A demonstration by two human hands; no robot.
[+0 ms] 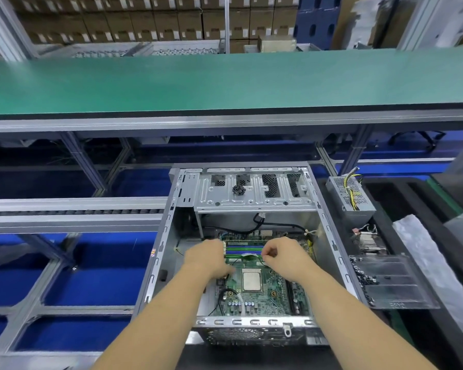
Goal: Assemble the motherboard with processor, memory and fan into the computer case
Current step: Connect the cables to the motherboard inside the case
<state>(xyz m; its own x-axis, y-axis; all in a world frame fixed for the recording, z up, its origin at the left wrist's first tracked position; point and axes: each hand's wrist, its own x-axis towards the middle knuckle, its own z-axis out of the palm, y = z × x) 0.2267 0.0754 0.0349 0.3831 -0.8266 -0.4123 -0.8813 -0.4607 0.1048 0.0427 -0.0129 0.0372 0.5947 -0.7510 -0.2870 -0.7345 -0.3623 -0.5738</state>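
The open grey computer case [161,263] lies in front of me with the green motherboard [262,292] inside it. A silver processor [251,281] sits in its socket at the board's middle. Blue and green memory slots [245,249] run across the board's far part. A memory stick [249,256] lies along the nearest slot between my hands. My left hand [206,259] rests over the stick's left end, fingers curled down. My right hand [284,256] pinches the stick's right end. How far the stick sits in the slot is hidden.
A grey power supply [352,194] with yellow wires stands right of the case. A heatsink fan [369,240] and a clear plastic tray [393,281] with black screws lie below it. A green conveyor shelf [225,81] spans the back. Blue bins fill the frame at left.
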